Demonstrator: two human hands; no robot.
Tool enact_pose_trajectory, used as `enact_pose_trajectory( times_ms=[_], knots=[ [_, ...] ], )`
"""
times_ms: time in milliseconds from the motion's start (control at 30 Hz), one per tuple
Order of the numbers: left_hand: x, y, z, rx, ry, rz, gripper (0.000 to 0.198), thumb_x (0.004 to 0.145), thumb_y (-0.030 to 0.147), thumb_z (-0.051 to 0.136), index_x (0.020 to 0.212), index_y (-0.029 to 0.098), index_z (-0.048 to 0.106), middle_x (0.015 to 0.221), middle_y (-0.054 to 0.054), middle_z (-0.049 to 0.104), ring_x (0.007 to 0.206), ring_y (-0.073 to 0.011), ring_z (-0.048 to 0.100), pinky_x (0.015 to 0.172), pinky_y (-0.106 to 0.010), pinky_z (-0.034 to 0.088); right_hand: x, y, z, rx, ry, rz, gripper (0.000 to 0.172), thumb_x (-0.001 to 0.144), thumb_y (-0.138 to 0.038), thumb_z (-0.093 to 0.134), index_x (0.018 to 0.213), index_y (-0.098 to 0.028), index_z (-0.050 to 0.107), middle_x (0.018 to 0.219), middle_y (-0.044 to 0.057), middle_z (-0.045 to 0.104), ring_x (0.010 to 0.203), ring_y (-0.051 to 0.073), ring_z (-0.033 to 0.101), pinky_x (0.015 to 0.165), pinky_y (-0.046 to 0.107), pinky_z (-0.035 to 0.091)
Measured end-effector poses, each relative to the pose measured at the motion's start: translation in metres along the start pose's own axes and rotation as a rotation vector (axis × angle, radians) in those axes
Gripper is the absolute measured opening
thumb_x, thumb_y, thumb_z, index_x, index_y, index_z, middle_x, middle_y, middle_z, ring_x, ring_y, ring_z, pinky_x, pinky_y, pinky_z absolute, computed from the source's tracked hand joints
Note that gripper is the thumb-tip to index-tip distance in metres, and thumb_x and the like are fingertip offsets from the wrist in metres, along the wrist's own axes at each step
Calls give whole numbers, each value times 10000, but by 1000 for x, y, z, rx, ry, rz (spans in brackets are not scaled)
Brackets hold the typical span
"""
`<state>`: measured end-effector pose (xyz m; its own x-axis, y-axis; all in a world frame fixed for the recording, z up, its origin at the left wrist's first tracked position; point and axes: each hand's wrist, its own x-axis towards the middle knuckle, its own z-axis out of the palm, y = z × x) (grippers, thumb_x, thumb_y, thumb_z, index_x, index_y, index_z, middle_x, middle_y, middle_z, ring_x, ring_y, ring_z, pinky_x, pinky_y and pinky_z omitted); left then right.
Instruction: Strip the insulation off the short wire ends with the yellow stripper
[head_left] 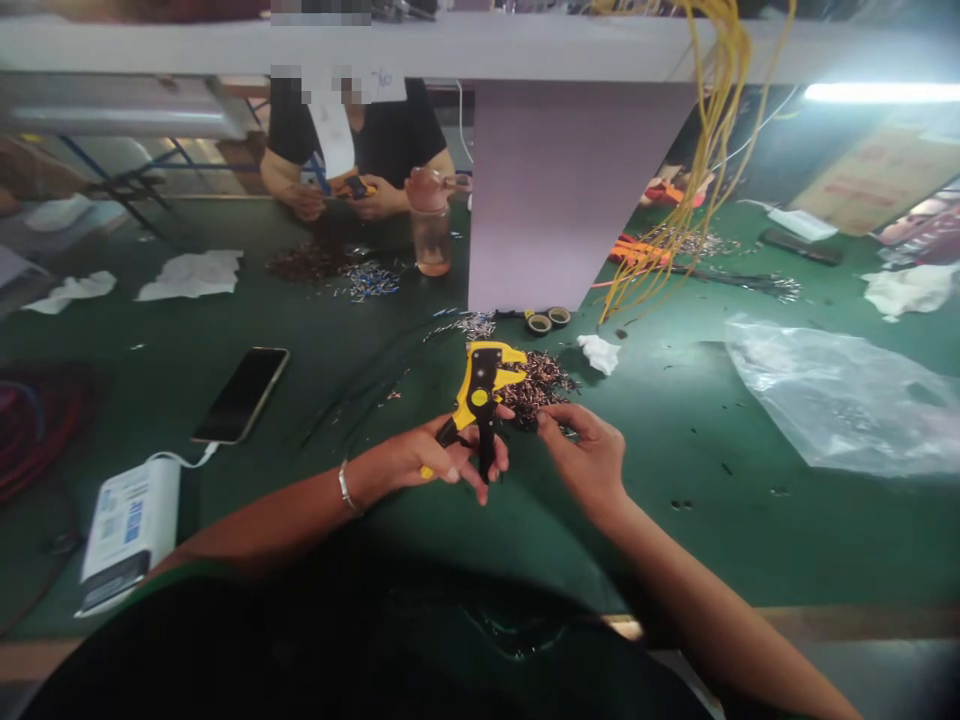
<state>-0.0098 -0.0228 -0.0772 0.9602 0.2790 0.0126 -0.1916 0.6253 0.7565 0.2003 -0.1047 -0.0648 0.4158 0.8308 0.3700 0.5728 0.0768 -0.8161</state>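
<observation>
Left hand [439, 458] holds yellow wire strippers [480, 385] upright, head apparently forward.

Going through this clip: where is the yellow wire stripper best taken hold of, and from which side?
By its two handles, coming from the person's side, as the left hand does: the yellow wire stripper stands with its head pointing away from the person and its handles angled down toward the body, leaving the head free.

Workbench: long, topped in dark green matting [675, 530], pale wooden front edge [862, 622]. Overhead: white-grey horizontal shelf beam [180, 45], flat mauve-grey upright panel [577, 190] beneath it. Lighting: bright white fluorescent tube [881, 92]. Far left: blue metal table frame [127, 180]. Far right: tan cardboard sheet [877, 178].
</observation>
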Motion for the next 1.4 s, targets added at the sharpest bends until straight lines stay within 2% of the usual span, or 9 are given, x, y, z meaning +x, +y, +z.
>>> enact_pose_trajectory(
  times_ms=[267,767,933,1133,1233,1333,1400],
  knots=[
    [-1,0,-4,20,-26,-9,909,571,76,701,1426,242,439,1057,-119,664,941,-268,618,719,-419,594,0,-15,-3,-18,7,-166,181,853,-276,597,727,-229,718,679,3,743,622,163,675,646,301,538],
    [-3,5,-5,4,-23,-19,843,576,96,730,1375,252,509,1045,-112,677,929,-273,643,710,-399,588,0,-20,-10,-33,-13,-159,149,826,-271,607,733,-240,720,665,-9,743,608,165,687,627,302,553],
    [-3,6,-6,4,-39,-12,840,577,90,727,1372,255,514,1040,-112,683,939,-275,646,722,-403,582,-3,-37,-20,-65,15,-234,131,830,-251,607,743,-238,703,681,-6,757,594,163,693,604,297,562],
    [1,0,-10,-22,-24,31,794,558,77,712,1322,222,552,1041,-107,704,916,-279,675,711,-404,577,-8,-80,-22,0,-130,-393,131,875,-203,614,808,-269,705,730,-7,776,548,150,674,571,301,569],
    [1,-3,-14,11,-2,18,598,539,112,735,1130,156,657,950,-111,716,887,-303,683,714,-411,558,-7,-100,-10,76,-170,-417,156,894,-209,605,806,-283,710,668,-25,752,530,149,666,569,309,575],
    [-1,-4,-15,80,106,61,466,571,119,735,1034,156,697,893,-77,710,802,-250,682,700,-363,538,-5,-113,1,163,-292,-469,155,912,-231,603,849,-290,731,710,-22,764,575,149,692,587,311,593],
    [-2,-1,-13,90,105,68,439,579,123,720,1015,165,707,896,-74,708,770,-233,675,669,-347,542,-3,-112,4,165,-312,-498,162,931,-239,596,883,-292,742,706,-27,766,591,150,708,588,305,596]
  ],
)
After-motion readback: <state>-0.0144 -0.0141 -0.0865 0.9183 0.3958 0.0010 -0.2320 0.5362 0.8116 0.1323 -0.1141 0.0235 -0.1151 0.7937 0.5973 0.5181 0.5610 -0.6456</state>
